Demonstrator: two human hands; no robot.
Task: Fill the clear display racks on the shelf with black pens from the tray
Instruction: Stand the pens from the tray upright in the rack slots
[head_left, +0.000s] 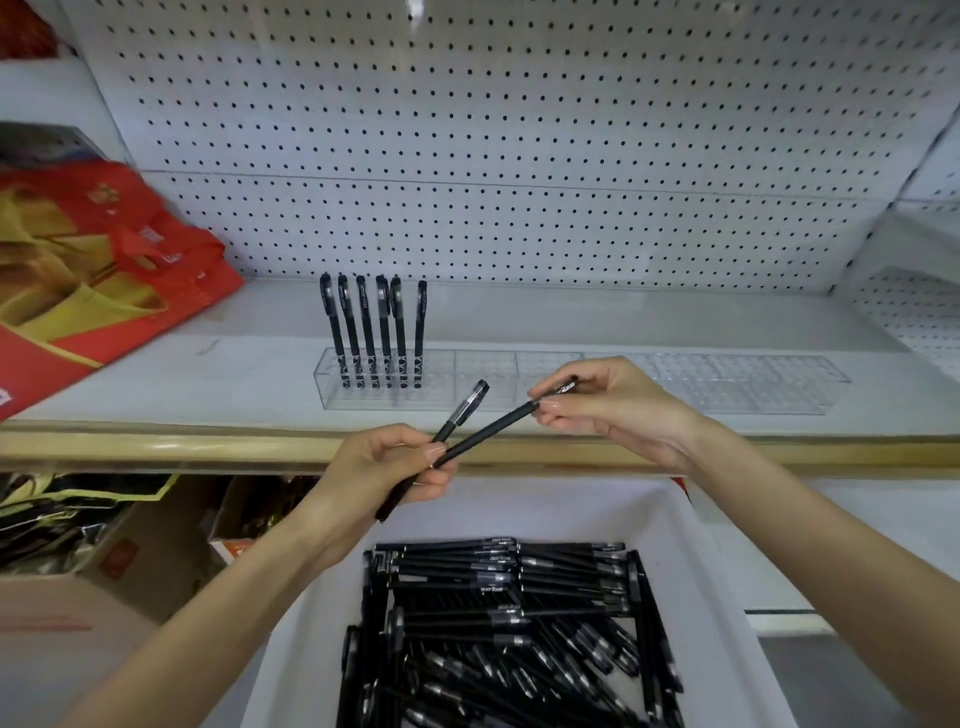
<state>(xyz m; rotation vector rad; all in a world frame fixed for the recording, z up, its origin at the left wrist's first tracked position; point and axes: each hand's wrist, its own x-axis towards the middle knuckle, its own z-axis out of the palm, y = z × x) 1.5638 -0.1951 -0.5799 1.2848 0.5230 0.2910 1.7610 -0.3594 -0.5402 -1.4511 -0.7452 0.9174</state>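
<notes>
A row of clear display racks (571, 382) lies along the white shelf. Several black pens (371, 332) stand upright in the leftmost rack (332, 387); the racks to its right hold none. Below, a white tray (691, 561) holds a pile of black pens (509, 623). My left hand (384, 467) grips a black pen (465, 408) pointing up and right. My right hand (613, 405) pinches the upper end of a second black pen (488, 431), whose lower end rests at my left fingers. Both hands hover in front of the shelf edge.
A white pegboard (519, 130) backs the shelf. Red and gold bags (98, 260) lie on the shelf's left end. A wooden-coloured strip (156, 447) trims the shelf front. Cardboard boxes (130, 561) and dark goods sit below left.
</notes>
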